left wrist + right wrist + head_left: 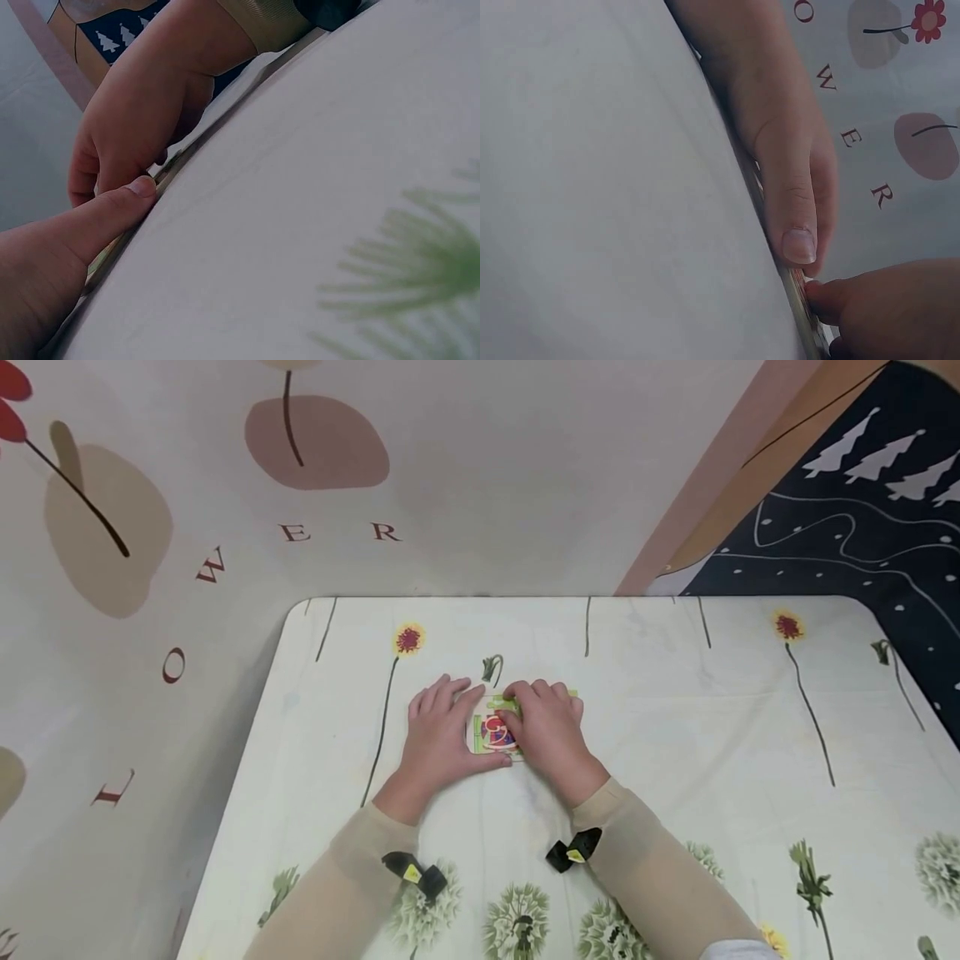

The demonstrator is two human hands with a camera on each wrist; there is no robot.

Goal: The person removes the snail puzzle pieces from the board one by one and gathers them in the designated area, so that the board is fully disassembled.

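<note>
A small flat picture board [497, 732], with a green border and a red and purple picture, lies on the table between the two hands. My left hand [442, 735] holds its left side, the thumb along the near edge and the index finger by the far left corner. Over the right part of the board is my right hand [551, 727], its fingers bent and its thumb on the picture. Whatever lies beneath the right fingers is hidden. The left wrist view shows the left thumb [112, 214] at the board's edge; the right wrist view shows the right fingers [829, 300] touching it.
A white cloth with printed flowers covers the table [675, 710]. Behind the table's far edge stands a pale wall covering [510, 485] with letters and plant shapes. Dark cloth [847, 518] with white trees hangs at the far right. Black wrist bands [573, 850] sit on both sleeves.
</note>
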